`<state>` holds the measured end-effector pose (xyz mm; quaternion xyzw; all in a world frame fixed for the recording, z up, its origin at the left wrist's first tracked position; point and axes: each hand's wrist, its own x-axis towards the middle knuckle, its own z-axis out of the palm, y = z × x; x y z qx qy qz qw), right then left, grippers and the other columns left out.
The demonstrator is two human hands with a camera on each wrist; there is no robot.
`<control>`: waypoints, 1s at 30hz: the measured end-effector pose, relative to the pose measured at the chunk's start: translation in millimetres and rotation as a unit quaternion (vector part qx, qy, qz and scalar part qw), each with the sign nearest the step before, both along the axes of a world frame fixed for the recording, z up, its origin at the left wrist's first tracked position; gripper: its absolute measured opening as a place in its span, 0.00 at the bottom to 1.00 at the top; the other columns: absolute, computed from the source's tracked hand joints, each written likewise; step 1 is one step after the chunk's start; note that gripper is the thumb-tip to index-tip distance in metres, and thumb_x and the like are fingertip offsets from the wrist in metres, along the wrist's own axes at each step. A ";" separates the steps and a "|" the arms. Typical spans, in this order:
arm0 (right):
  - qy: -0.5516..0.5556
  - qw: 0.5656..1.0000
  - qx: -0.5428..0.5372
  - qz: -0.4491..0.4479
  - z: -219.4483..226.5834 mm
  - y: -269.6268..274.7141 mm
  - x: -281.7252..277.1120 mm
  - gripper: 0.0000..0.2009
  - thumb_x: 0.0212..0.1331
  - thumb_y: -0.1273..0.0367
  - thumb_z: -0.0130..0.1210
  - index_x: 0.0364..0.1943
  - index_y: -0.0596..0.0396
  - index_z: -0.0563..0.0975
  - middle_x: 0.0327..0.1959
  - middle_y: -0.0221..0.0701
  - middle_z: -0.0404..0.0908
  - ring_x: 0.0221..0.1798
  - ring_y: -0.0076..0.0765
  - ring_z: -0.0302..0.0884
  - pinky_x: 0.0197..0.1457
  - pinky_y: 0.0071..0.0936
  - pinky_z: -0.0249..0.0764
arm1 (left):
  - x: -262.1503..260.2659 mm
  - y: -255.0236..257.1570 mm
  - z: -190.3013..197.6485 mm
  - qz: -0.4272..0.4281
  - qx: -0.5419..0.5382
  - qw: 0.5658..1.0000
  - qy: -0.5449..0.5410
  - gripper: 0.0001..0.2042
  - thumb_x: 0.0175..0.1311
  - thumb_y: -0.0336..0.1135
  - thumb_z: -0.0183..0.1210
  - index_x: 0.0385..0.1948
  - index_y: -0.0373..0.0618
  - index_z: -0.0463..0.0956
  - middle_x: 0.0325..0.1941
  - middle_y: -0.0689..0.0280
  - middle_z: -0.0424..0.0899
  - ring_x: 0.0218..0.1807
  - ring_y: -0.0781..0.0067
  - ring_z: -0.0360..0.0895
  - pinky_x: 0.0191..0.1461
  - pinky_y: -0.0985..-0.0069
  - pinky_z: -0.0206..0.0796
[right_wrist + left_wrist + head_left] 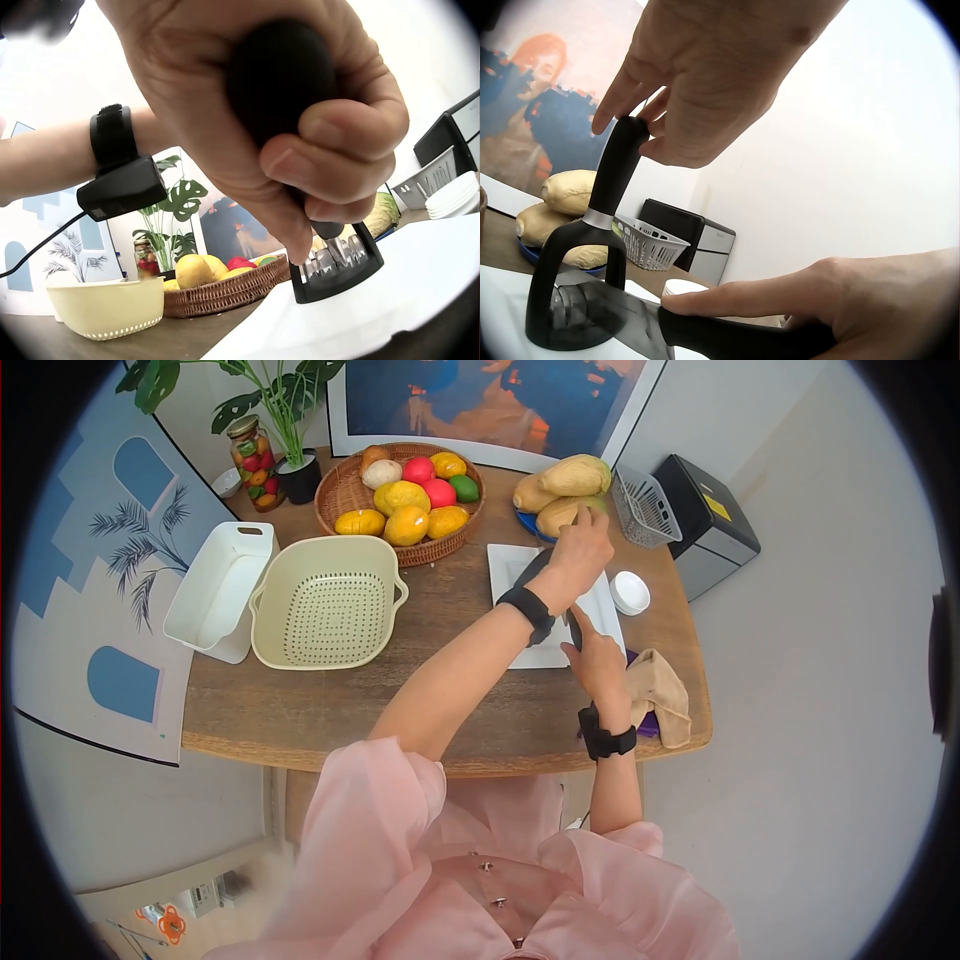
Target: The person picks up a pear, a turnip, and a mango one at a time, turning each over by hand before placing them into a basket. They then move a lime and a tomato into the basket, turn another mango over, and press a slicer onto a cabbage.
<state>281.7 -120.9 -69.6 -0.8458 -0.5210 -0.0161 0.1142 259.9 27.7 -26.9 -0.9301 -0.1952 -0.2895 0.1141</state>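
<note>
A black hand-held knife sharpener stands on a white cutting board, its handle leaning up from an open frame with metal wheels in the base. My left hand holds the top of that handle with its fingers, as the left wrist view shows. In my right hand is a kitchen knife, gripped by its black handle, the index finger stretched along the top near the blade. The knife's blade passes through the sharpener's frame, over the wheels. In the head view the left hand partly hides the sharpener.
Behind the board, yellow melon-like produce sits on a blue plate, beside a grey basket. White bowls and a tan cloth lie rightward. Leftward stand a wicker fruit basket, a cream colander and a white bin.
</note>
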 end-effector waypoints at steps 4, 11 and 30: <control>-0.004 1.000 -0.003 -0.001 3.9 -2.7 -2.4 0.31 0.49 0.67 0.61 0.61 0.43 0.64 0.24 0.43 0.80 0.29 0.49 0.80 0.31 0.39 0.75 | 1.0 0.6 -1.7 0.003 0.008 1.000 -0.010 0.13 0.43 0.26 0.60 0.33 0.32 0.79 0.53 0.45 0.68 0.57 0.43 0.66 0.52 0.68 0.69; 0.007 1.000 -0.002 -0.008 8.9 -1.9 -6.6 0.31 0.49 0.68 0.61 0.61 0.43 0.65 0.24 0.43 0.80 0.29 0.49 0.80 0.31 0.39 0.75 | 2.1 2.1 -4.3 0.001 0.008 1.000 -0.016 0.13 0.43 0.26 0.60 0.34 0.32 0.79 0.53 0.44 0.67 0.57 0.43 0.64 0.54 0.68 0.67; -0.002 1.000 -0.010 -0.012 -6.3 24.0 3.8 0.31 0.49 0.68 0.60 0.61 0.46 0.63 0.24 0.42 0.80 0.29 0.49 0.79 0.32 0.41 0.74 | 1.0 6.0 -10.5 0.000 0.032 0.999 -0.040 0.15 0.47 0.25 0.56 0.38 0.26 0.76 0.53 0.47 0.67 0.58 0.46 0.65 0.43 0.72 0.75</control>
